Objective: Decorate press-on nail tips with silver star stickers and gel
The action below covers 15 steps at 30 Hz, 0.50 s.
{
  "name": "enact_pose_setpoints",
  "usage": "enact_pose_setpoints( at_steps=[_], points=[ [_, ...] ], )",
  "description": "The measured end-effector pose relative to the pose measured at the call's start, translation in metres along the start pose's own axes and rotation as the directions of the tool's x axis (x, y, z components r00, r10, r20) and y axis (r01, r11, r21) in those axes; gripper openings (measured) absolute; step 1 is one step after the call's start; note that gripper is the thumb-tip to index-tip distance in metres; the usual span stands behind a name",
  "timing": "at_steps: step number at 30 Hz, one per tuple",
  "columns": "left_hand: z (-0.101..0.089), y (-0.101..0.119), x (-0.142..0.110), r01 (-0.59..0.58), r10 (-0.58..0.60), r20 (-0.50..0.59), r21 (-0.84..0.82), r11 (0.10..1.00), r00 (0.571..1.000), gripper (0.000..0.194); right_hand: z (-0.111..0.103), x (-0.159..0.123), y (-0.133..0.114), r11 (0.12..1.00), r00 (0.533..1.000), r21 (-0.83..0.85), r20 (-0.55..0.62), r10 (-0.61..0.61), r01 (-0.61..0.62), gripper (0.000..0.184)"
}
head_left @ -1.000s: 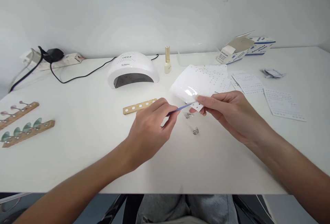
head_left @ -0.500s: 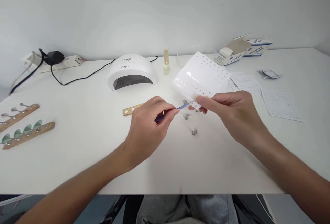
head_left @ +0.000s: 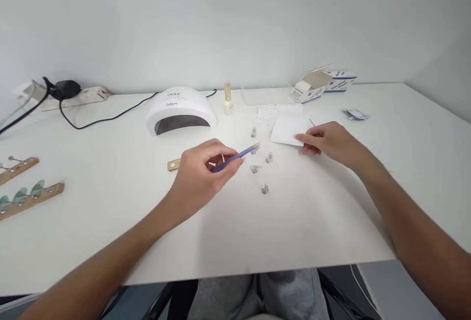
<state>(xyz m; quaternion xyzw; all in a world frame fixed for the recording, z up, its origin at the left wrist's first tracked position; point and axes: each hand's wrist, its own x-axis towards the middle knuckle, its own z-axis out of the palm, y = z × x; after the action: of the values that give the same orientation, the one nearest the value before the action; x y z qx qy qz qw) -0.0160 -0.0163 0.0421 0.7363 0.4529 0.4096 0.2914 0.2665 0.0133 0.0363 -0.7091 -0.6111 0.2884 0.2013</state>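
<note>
My left hand (head_left: 200, 173) is closed around blue tweezers (head_left: 237, 154) whose tip points right, over several small metal pins (head_left: 263, 189) scattered on the white table (head_left: 128, 202). A wooden strip with holes (head_left: 172, 164) pokes out from behind that hand. My right hand (head_left: 326, 141) pinches the near edge of a white sheet (head_left: 289, 129), which lies flat on the table to the right of the pins.
A white nail lamp (head_left: 180, 111) and a small gold-capped bottle (head_left: 228, 99) stand at the back, with a power strip and black cable (head_left: 69, 92) to the left. Two wooden racks (head_left: 31, 195) lie at the left edge. Opened boxes (head_left: 318, 84) and loose sheets lie back right.
My right hand has carried the white sheet away to the right and lowered it flat onto the table. The tweezers' tip no longer touches the sheet. The view shifted right.
</note>
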Motion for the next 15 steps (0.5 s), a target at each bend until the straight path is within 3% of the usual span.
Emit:
enact_pose_setpoints(
  at_steps=[2,4,7,12,15],
  points=[
    [0.001,-0.002,0.0,-0.02,0.02,-0.009,-0.002,1.0,1.0,0.005,-0.001,0.004,0.013,0.994,0.997,-0.079,-0.02,0.068,-0.069,0.043],
    [0.002,-0.003,0.0,-0.046,0.046,-0.017,0.018,0.999,0.999,0.005,0.001,0.002,0.017,0.987,0.99,-0.132,-0.117,0.074,-0.089,0.042],
    [0.003,-0.006,-0.001,-0.06,0.062,-0.034,0.052,0.997,0.998,0.006,0.009,-0.008,0.006,0.996,0.976,-0.084,-0.214,-0.029,0.011,0.032],
    [0.006,-0.014,0.002,-0.024,0.029,-0.077,0.059,0.998,0.997,0.008,0.036,-0.017,-0.01,0.978,0.979,0.054,0.011,-0.203,0.202,0.022],
    [0.008,-0.017,0.002,0.019,-0.014,-0.08,0.054,0.998,0.997,0.009,0.054,-0.015,-0.007,0.969,0.971,0.072,0.024,-0.237,0.235,0.02]
  ],
)
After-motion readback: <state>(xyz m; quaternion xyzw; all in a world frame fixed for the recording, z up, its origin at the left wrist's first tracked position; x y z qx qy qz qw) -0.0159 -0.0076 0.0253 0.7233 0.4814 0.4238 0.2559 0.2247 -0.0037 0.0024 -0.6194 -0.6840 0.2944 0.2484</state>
